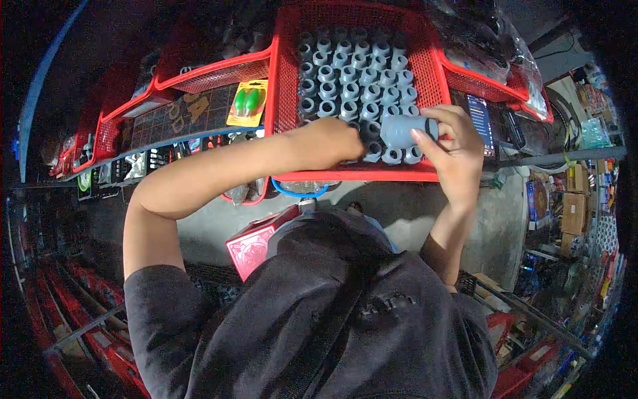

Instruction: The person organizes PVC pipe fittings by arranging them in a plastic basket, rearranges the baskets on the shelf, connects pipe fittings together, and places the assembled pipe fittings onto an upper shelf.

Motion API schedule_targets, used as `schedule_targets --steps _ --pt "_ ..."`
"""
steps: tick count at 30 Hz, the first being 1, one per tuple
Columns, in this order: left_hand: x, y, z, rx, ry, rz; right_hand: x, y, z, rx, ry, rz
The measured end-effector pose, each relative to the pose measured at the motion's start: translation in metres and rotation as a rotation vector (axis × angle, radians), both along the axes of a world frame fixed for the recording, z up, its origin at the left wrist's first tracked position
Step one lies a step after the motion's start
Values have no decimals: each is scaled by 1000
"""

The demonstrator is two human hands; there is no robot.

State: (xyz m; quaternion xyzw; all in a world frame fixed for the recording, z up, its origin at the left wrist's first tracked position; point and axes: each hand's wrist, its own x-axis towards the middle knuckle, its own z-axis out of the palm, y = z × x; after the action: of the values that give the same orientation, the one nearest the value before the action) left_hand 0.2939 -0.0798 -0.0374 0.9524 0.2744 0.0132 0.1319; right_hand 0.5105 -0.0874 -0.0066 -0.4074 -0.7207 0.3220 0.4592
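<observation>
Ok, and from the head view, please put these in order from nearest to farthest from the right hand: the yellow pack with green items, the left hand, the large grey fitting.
From the right hand:
1. Large grey fitting: held in its fingers.
2. Left hand: to the left, over the red basket.
3. Yellow pack with green items: farther left, outside that basket.

Large "A" (200,106) on gridded board (151,133); blurred shirt lettering (389,304).

Grey-blue fitting (397,132): held sideways in your right hand (435,136), over the red basket (362,177). Matching fittings (369,93): open-mouthed, upright in close rows inside, some beside your left hand (334,141).
</observation>
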Motion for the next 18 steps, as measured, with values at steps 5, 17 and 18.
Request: schedule_targets --steps 5,17,18 --pt "-5 5 0 -93 -100 16 -2 -1 -1 -13 -38 29" --pt "-30 -16 50 -105 -282 429 -21 7 13 56 -35 74" --pt "-37 -23 56 -81 -281 519 -24 9 17 16 -2 98"
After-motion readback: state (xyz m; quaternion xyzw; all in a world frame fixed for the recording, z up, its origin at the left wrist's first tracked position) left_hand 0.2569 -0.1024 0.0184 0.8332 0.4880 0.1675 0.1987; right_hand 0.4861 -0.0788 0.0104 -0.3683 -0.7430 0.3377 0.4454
